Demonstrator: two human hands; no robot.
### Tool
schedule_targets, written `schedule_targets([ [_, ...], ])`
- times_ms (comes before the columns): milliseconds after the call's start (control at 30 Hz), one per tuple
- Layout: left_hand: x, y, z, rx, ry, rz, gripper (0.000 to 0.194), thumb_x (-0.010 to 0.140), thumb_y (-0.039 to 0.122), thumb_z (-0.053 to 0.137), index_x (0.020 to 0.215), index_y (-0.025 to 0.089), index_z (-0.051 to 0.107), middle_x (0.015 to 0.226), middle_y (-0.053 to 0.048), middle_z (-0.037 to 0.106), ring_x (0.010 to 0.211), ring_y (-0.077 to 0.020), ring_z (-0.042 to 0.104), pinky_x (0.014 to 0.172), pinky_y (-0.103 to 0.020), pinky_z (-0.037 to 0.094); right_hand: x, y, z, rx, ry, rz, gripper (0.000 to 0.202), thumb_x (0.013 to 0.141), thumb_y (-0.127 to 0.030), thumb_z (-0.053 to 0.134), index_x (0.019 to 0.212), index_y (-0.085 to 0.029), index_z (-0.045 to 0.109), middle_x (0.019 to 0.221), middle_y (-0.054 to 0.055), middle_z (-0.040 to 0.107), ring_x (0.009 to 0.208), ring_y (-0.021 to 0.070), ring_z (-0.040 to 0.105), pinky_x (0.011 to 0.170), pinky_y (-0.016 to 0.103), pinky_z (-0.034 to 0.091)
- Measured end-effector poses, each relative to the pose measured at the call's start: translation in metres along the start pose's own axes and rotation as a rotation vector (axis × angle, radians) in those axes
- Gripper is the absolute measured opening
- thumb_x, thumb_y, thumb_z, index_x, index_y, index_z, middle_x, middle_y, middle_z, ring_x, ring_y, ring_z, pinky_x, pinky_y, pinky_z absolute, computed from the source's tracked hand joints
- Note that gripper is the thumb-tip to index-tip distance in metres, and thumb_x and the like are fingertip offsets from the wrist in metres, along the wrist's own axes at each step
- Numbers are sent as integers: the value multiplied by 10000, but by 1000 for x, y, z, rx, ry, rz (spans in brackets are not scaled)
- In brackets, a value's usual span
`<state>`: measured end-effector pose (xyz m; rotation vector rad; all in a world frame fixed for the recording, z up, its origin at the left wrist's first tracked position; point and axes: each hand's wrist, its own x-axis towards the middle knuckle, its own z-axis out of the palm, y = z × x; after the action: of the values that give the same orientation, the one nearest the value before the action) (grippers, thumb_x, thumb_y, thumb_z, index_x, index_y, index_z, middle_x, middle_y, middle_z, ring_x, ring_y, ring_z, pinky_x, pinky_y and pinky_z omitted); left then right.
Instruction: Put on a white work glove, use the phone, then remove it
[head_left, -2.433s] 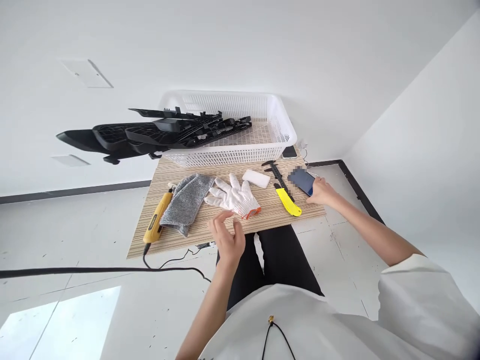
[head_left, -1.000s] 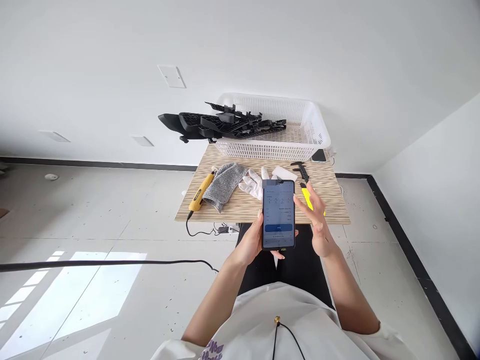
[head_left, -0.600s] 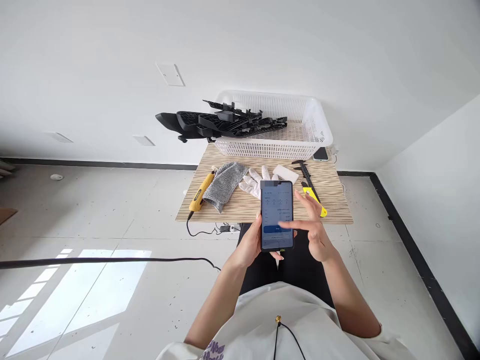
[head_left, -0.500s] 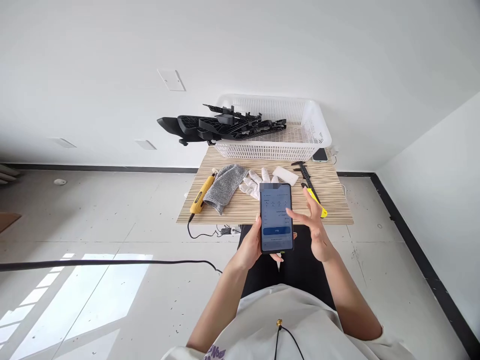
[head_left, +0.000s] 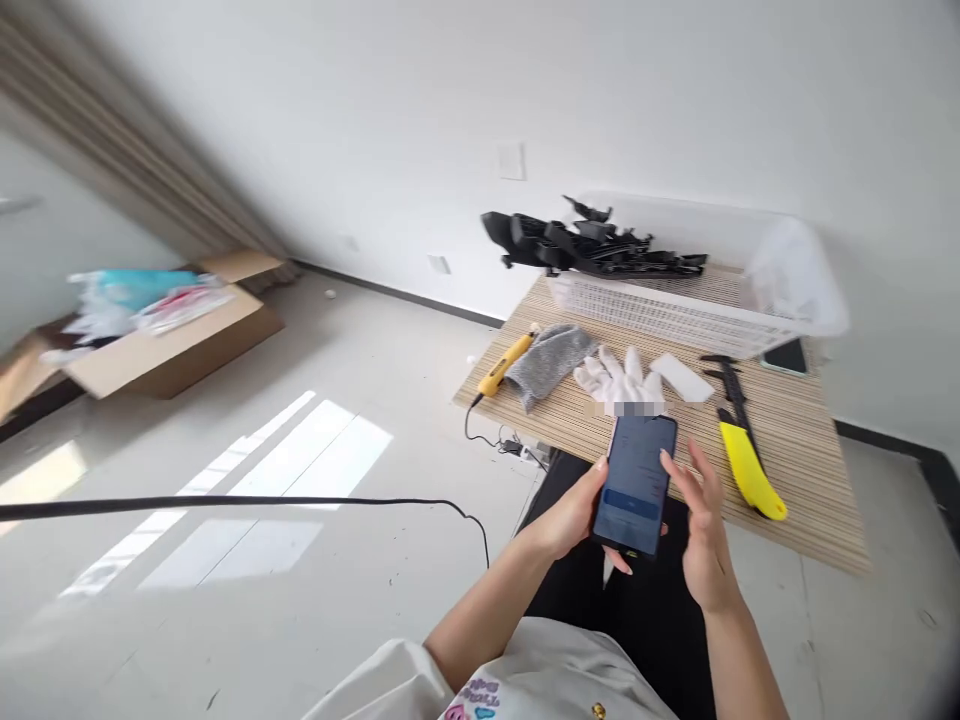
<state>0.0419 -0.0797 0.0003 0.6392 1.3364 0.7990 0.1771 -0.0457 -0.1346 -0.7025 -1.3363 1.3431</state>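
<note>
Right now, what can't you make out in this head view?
- Phone screen: text too small, top edge pixelated.
- White glove: cuff hidden behind the pixelated patch.
- White basket: right end smeared by motion blur.
- Cardboard box contents: blurred.
- Left hand fingers: mostly behind the phone.
- Right hand: contact with the phone unclear.

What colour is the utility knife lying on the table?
Yellow: the utility knife shows best in the head view.

One head-worn camera looks forward and down, tilted, toward the striped wooden table's (head_left: pixel 810 470) near edge.
</note>
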Motion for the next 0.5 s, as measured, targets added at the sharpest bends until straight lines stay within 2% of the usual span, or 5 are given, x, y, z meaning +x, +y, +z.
schedule_targets([
  [133,1,8,-6,41,-6,78,764,951,693,350,1536,201,346,1249,-229,667,987,-366,725,450,-320,586,13,10,4,212,-8,-90,647,999,-616,212,1094,-298,767,1588,-9,277,1523,311,204,1280,522,121],
  [233,7,18,-6,115,-16,84,782,951,702,337,1524,171,368,1220,-246,673,992,-369,721,461,-318,589,31,15,3,166,18,-121,654,991,-647,225,1231,-285,713,1593,11,254,1531,319,167,1276,542,82],
  [333,22,33,-7,182,34,131,794,942,699,381,1529,165,354,1169,-237,688,879,-340,740,446,-315,585,54,21,3,287,48,-127,706,973,-696,193,1272,-292,688,1585,17,288,1520,317,203,1262,535,169],
  [433,40,45,-10,247,145,206,740,943,659,435,1513,190,382,1171,-198,682,784,-292,740,423,-302,579,71,28,5,470,-140,2,671,995,-651,217,1081,-282,771,1504,24,440,1440,299,381,1217,490,311],
  [500,49,49,-13,286,201,222,693,948,636,448,1483,196,422,1156,-175,683,797,-288,736,418,-293,578,76,32,7,584,-217,126,661,1008,-628,179,1230,-297,707,1431,47,538,1361,277,486,1157,493,396],
])
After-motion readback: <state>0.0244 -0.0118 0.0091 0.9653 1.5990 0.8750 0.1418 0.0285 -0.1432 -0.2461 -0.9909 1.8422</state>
